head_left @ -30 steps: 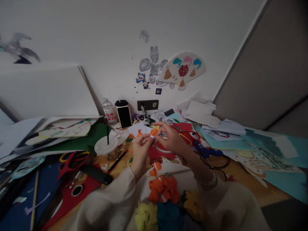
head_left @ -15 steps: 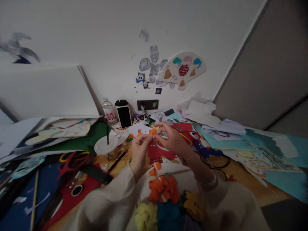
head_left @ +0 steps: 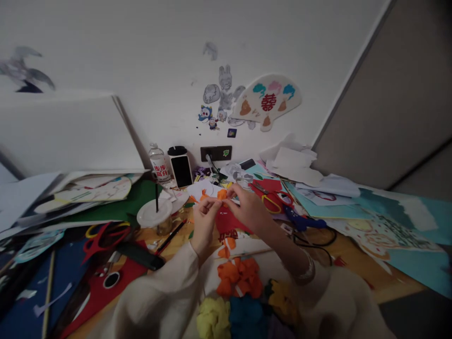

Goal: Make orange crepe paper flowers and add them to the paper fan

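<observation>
My left hand (head_left: 205, 223) and my right hand (head_left: 247, 207) meet above the middle of the table. Between their fingertips they pinch a small crumpled piece of orange paper (head_left: 222, 194). The left thumb and forefinger are pressed together at its lower edge, while the right fingers close on its right side. Below my wrists, several orange paper flowers (head_left: 243, 275) lie on a white surface. A yellow paper flower (head_left: 213, 316), a blue paper flower (head_left: 249, 318) and a darker yellow paper flower (head_left: 281, 300) sit nearest to me. Red paper (head_left: 229, 219) lies under the hands.
At left stand a lidded cup with a black straw (head_left: 155, 214), a plastic bottle (head_left: 159, 165) and a black-lidded cup (head_left: 180, 167). Red-handled scissors (head_left: 102, 240) lie at left, yellow-and-red scissors (head_left: 271, 200) at right. A blue glue gun (head_left: 305, 221) and painted sheets (head_left: 381, 230) cover the right side.
My right hand has moved in to the left and its raised fingers have closed down onto the orange paper. My left hand stays almost where it was.
</observation>
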The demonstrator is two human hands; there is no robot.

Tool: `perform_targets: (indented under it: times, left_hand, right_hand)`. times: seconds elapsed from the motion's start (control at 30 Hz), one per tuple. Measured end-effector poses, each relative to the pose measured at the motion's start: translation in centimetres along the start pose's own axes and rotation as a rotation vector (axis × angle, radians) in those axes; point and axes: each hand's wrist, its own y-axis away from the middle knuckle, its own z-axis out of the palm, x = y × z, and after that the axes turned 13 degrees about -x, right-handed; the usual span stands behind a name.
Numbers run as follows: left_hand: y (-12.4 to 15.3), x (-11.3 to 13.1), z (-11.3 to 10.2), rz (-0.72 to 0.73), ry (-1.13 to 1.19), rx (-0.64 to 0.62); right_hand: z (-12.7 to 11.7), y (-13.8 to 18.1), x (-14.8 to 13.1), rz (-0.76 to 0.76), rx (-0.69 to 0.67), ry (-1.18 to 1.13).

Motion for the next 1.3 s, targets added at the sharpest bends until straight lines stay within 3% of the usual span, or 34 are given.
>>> perform_targets:
  times: [0.33, 0.5, 0.73, 0.97, 1.1, 1.2, 1.3]
  left_hand:
    - [0.1, 0.4, 0.0, 0.003, 0.03, -0.006]
    - [-0.3, 1.5, -0.1, -0.068, 0.127, -0.064]
    - [-0.7, 2.5, -0.3, -0.087, 0.164, -0.124]
    - [-1.1, 4.1, -0.8, 0.008, -0.261, -0.245]
    - [-1.0, 4.5, -1.0, 0.113, -0.463, -0.213]
    - [-0.7, 4.4, -0.6, 0.032, -0.323, -0.184]
    - [-0.2, 4.6, 0.2, -0.092, 0.026, -0.181]
  right_hand:
    - [0.0, 0.0, 0.6, 0.042, 0.01, 0.012]
    - [-0.6, -0.5, 0.9, -0.061, 0.002, -0.175]
    - [-1.8, 0.1, 0.1, -0.188, 0.016, -0.23]
    - [-2.0, 1.1, -0.5, -0.182, 0.033, -0.108]
    - [-2.0, 1.4, -0.8, -0.173, 0.028, -0.03]
    - [-1.6, 1.3, -1.2, -0.181, 0.092, -0.04]
    - [-1.0, 1.3, -1.7, -0.242, 0.193, -0.068]
